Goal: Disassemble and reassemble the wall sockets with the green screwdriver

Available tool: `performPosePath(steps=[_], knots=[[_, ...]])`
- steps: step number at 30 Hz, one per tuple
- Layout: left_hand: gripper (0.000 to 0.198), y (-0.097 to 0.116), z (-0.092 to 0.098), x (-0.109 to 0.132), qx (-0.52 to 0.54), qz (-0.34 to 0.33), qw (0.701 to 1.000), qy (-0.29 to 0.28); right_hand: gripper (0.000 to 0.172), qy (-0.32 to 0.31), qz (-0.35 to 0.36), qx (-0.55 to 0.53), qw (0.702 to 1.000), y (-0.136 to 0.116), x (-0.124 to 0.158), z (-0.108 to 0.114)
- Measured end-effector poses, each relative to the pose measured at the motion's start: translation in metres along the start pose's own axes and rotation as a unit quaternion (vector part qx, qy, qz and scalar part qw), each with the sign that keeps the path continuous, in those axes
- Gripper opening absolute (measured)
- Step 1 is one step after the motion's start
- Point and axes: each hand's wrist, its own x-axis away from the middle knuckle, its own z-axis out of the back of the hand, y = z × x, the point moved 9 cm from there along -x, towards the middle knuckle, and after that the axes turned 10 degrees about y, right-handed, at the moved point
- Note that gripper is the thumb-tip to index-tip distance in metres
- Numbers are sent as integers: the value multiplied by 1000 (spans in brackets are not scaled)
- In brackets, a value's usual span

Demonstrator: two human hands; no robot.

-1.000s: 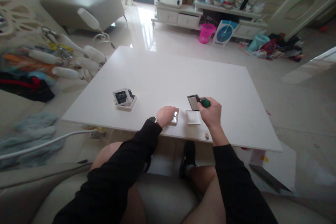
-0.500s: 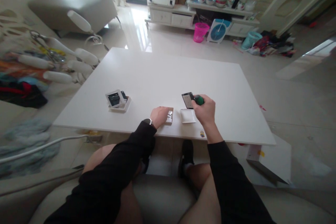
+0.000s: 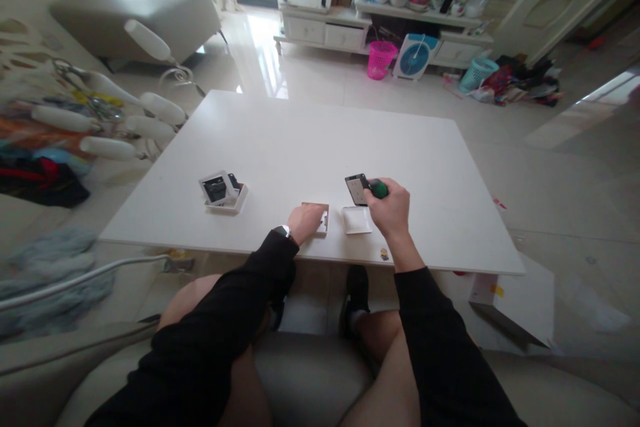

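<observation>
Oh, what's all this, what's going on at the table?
Someone sits at a white table. Their right hand holds a dark-edged plate together with something green. Their left hand is in or over a small box; its grip is hidden. A shallow white tray lies between the hands. Farther left, a frame sits askew on another tray.

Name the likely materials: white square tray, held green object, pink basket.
White square tray: probably matte plastic, by its thin raised rim. Green object: perhaps smooth plastic, given its rounded surface; blur leaves it open. Pink basket: likely smooth plastic, its bright walls perforated.
</observation>
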Motion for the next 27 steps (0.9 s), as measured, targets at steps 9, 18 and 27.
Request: performPosePath(steps=[9,18,27], knots=[[26,7,3,5,-11,-3,1000,-14,18,-53,11,179,982,20,-1,0],[27,17,11,8,0,-33,999,-20,23,-140,-28,366,919,67,5,-2],[31,-3,49,8,-2,-11,1000,-9,26,-227,15,392,892,71,29,-39]])
